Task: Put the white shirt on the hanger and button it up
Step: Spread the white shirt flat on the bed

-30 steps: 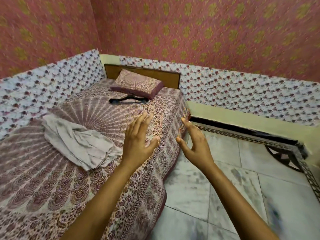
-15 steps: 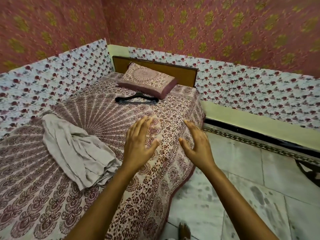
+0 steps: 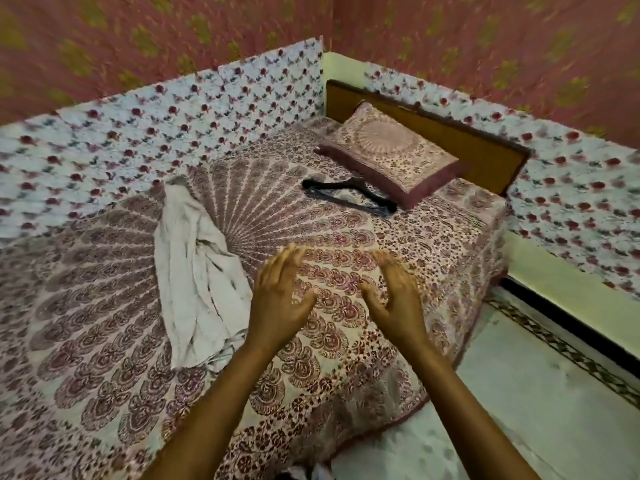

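A bed (image 3: 346, 368) covered by a printed maroon-and-cream sheet fills most of the view, set into the corner of a room whose upper walls (image 3: 450, 36) carry pink patterned fabric above a band of white floral cloth (image 3: 173, 133). A pale tiled floor (image 3: 519, 410) runs along the bed's right side. At the far end a wooden headboard (image 3: 485, 150) backs a pillow (image 3: 391, 155) in a matching print, lying flat on the sheet.

The white shirt (image 3: 197, 289) lies crumpled in a long heap on the left half of the bed, near the floral cloth and well apart from the pillow. The black hanger (image 3: 346, 194) rests flat on the sheet just in front of the pillow — separate from the shirt, with bare sheet between the two.

Two bare forearms reach in from the bottom of the frame over the near edge of the bed. The left hand (image 3: 277, 303) hovers palm down just right of the shirt's lower end, its fingers (image 3: 287, 261) straight, slightly spread and gripping nothing. The right hand (image 3: 398, 303) is raised beside it, thumb turned inward, fingers likewise extended and apart — blurred at the tips. Neither hand touches shirt or hanger.
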